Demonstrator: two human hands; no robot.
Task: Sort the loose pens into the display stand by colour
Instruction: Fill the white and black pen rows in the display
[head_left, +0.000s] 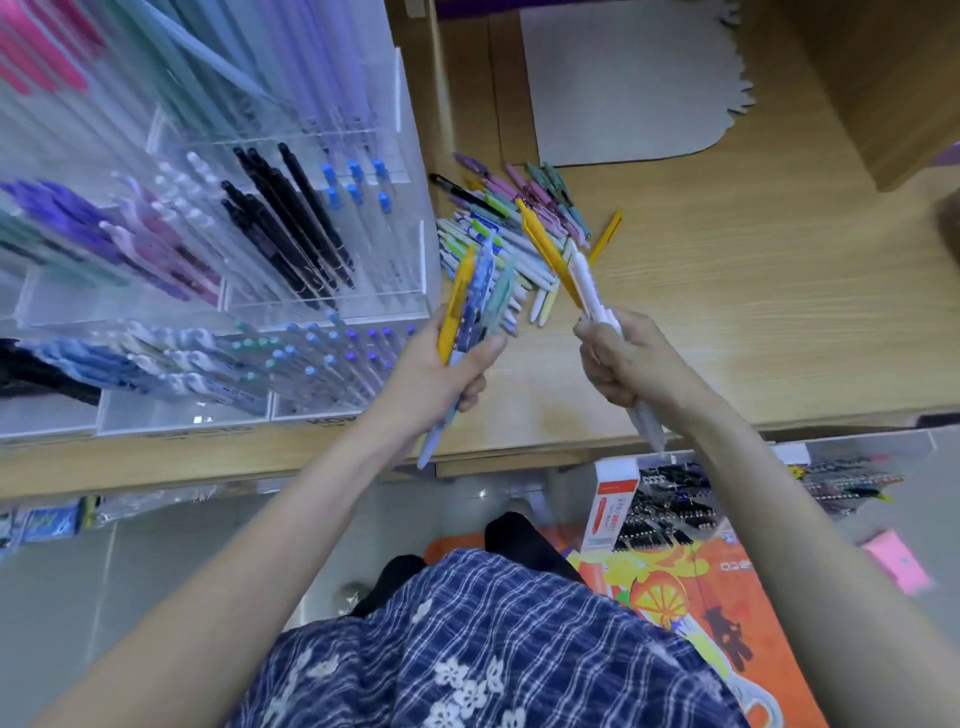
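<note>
A clear acrylic display stand (415, 270) fills the left of the wooden table, its compartments holding pens grouped by colour: pink, purple, black, blue, teal. A pile of loose pens (498, 228) lies on the table just right of the stand. My left hand (441, 369) grips a bundle of several pens (475, 291), yellow, blue-patterned and pale green, fanned upward. My right hand (618, 358) grips a second bundle with white pens and a yellow one (550, 254) sticking out toward the pile. Both hands hover above the table's front part, close to the pile.
A single yellow pen (608, 236) lies apart, right of the pile. A grey mat (623, 83) lies at the back of the table (753, 291). Below the table edge stand a box of dark pens (670, 514) and an orange printed carton (675, 603).
</note>
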